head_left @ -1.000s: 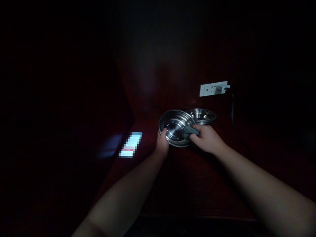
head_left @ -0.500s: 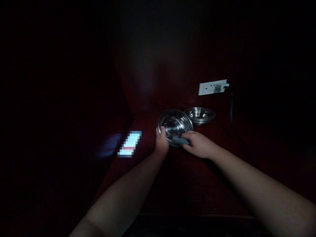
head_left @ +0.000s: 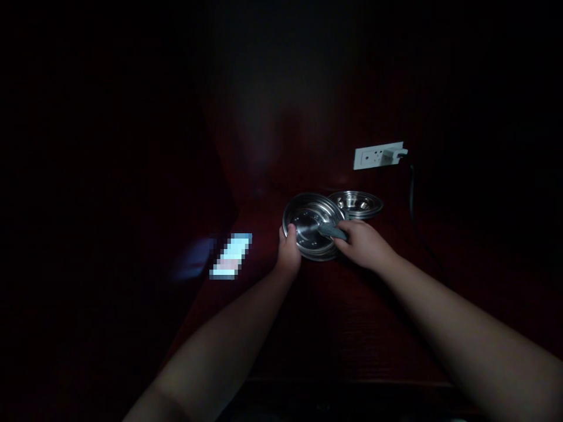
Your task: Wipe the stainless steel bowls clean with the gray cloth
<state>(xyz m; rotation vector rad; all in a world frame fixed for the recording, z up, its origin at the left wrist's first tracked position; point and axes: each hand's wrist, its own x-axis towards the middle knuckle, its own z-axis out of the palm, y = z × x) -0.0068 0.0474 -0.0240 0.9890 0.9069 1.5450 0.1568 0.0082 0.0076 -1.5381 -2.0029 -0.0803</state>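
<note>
Tilted toward me, a shiny steel bowl [head_left: 308,205] is gripped at its left rim by my left hand [head_left: 290,253], thumb over the edge. My right hand [head_left: 367,243] is closed around a grey-green cloth [head_left: 333,231], whose front end lies against the bowl's inside at the right. The fingertips of the right hand are partly hidden by the cloth. Just behind the bowl, on the right, a stack of steel bowls [head_left: 361,205] rests on the dark red table [head_left: 343,328], partly covered by the held bowl.
A lit phone [head_left: 231,256], its screen blurred, lies to the left near the table's edge. On the back wall is a white socket panel [head_left: 368,157] with a plug in it. A dark cable [head_left: 412,193] hangs down from there to the table. The surroundings are very dark.
My right hand and the cloth have moved up and to the right, from the bowl's near rim to its right inner side. My left hand keeps its hold, almost unmoved.
</note>
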